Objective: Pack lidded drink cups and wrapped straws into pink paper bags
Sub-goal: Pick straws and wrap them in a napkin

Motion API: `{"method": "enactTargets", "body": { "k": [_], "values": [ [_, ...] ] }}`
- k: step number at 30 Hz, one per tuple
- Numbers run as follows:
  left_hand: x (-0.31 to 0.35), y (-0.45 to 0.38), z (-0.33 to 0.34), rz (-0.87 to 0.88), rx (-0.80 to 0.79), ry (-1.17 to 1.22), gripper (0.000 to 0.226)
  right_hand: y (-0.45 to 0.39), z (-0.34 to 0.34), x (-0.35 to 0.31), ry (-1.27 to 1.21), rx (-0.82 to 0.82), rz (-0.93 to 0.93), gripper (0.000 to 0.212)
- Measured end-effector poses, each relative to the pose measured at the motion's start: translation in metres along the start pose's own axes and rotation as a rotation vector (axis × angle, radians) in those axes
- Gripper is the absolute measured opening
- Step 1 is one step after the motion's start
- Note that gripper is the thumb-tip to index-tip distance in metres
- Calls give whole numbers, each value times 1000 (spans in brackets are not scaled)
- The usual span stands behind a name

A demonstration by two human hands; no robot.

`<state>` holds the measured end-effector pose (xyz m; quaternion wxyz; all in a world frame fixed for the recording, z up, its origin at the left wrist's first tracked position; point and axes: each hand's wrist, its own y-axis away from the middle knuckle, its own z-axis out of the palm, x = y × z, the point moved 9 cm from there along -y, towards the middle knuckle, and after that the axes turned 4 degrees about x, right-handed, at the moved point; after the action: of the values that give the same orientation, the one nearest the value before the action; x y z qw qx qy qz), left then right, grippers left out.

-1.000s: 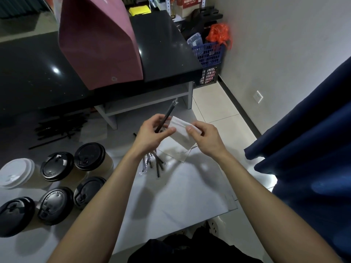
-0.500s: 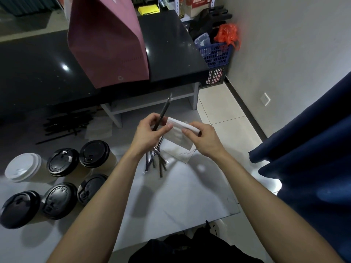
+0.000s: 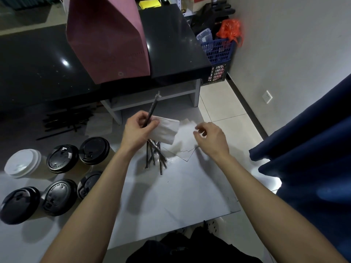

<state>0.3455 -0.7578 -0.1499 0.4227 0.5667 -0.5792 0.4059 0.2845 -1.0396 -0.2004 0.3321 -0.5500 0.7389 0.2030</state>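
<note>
Six cups: five black-lidded cups (image 3: 62, 159) plus one white-lidded cup (image 3: 22, 165) bunched at the left on the pale table (image 3: 180, 196); the nearest ones run off the left edge, so only part of them shows.
Left hand: left hand (image 3: 137, 132) has its grip clamped on one wrapped straw (image 3: 152, 111) that pokes up and away, and it pins a folded white napkin (image 3: 166, 130) too. Which fingers do what on the napkin is hard to make out.
Right hand: right hand (image 3: 212, 138) hovers just beside the napkin, fingers loosely curled, grip apart and holding nothing.
Loose straws: a little fan of wrapped straws (image 3: 154, 158) lies on the table right under the left hand, tops hidden by it.
More straws: a dark pile of straws (image 3: 66, 120) sits further back left, too murky to count.
Pink bag: pink paper bag (image 3: 108, 38) stands on the black table (image 3: 38, 69) behind; its top is cut off, so no idea what's inside.
Paper: some flat paper or clear wrap (image 3: 185, 147) lies under the right hand, edges blurry.
Room: tiled floor (image 3: 224, 111), blue crate (image 3: 217, 51) with an orange plastic bag (image 3: 229, 30) by the wall, wall socket (image 3: 267, 96), and dark blue cloth (image 3: 313, 139) blocking the right side.
</note>
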Motion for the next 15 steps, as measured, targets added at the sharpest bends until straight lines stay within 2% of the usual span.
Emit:
{"method": "enactTargets", "body": {
  "k": [2,5,7,9,12,15],
  "values": [
    [-5,-1,-10,0,31,-71,18,4,19,7,164,-95,-40,27],
    [-11,1,-18,-13,36,-143,24,9,38,6,293,-143,-108,35],
    [-13,2,-16,-9,15,-137,16,11,45,6,304,-170,-128,30],
    [-14,3,-16,-7,5,-145,8,10,41,4,228,-106,-127,26],
    [-17,4,-16,-20,1,-155,5,5,21,11,79,83,-17,27],
    [-18,6,-13,-29,-19,-161,6,-5,21,28,118,24,142,29]
  ]
}}
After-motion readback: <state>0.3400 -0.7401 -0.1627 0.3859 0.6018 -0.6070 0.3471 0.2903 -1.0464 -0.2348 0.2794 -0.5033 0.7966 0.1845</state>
